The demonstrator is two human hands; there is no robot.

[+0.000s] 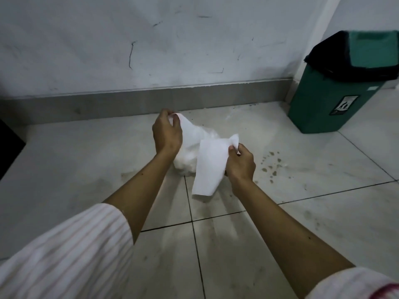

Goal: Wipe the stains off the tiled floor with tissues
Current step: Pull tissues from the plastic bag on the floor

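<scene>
Holding a strip of white tissue between both hands, you have it stretched above the tiled floor. Your left hand is raised nearer the wall, its fingers curled over and pinching the far end of the strip. Your right hand sits lower and closer to you, thumb and fingers pinching the near upper corner, so the loose sheet hangs down from it with its bottom edge just above the tile joint. Beneath and between your hands lies a crumpled white heap; whether it is more tissue or a thin plastic bag you cannot tell from this view, and whether the strip runs out of it is hidden by your left wrist.

The stains are a scatter of small brownish spots on the tile to the right of your right hand, apart from the tissue, which touches none of them. Fainter grey smears show on the tiles nearer you, around the dark grout lines.

A green bin with a black liner stands on the floor at the far right, against the corner. The scuffed white wall and its grey skirting run across the back. Striped pale sleeves are pushed up both of your forearms
</scene>
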